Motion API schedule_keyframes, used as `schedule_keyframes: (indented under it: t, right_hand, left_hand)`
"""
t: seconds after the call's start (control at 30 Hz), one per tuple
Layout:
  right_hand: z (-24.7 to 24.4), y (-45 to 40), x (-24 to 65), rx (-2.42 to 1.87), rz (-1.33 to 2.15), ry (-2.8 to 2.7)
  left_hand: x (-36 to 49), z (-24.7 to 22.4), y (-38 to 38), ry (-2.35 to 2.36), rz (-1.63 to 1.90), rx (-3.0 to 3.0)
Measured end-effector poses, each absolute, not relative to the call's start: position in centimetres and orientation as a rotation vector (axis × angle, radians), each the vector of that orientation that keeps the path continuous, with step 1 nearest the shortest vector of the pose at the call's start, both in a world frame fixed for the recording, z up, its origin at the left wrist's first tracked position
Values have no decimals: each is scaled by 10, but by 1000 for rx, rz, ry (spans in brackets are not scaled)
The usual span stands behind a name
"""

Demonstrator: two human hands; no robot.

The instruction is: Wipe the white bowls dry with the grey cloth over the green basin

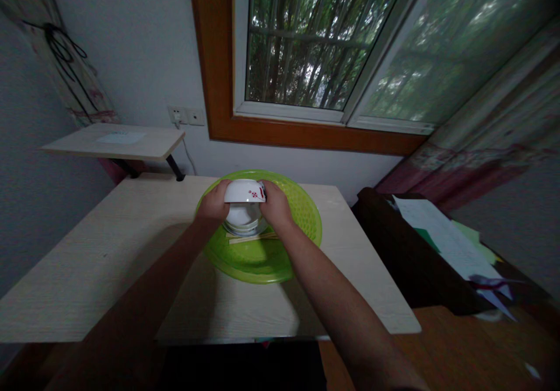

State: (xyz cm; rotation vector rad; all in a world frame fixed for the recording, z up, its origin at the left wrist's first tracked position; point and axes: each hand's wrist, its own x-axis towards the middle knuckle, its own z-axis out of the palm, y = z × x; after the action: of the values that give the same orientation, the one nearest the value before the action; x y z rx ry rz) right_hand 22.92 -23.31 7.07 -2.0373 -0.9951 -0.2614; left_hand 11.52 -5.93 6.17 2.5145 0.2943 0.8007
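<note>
A white bowl with a red flower pattern [243,191] is held upside down between my two hands. My left hand [214,202] grips its left side and my right hand [275,202] its right side. Just below it, more white bowls and dishes [242,217] are stacked in a round green plastic basket [258,265]. Light-coloured chopsticks [245,239] lie in the basket in front of the stack. My fingertips are partly hidden behind the held bowl.
The basket stands on a pale wooden table [350,251]. A small raised shelf [118,140] with a paper on it is at the back left. To the right, papers [446,236] lie on a dark piece of furniture [394,251]. A window is behind.
</note>
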Motion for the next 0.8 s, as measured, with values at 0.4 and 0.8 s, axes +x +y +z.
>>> schedule_keyframes:
  t: [0.4,0.8]
  right_hand:
    - [71,-230,229,-1895,-241,-812]
    - [67,-227,232,-1875,-166,-790]
  left_hand:
    - [119,70,-59,307,913,2362]
    - [120,68,-58,344,707,2215]
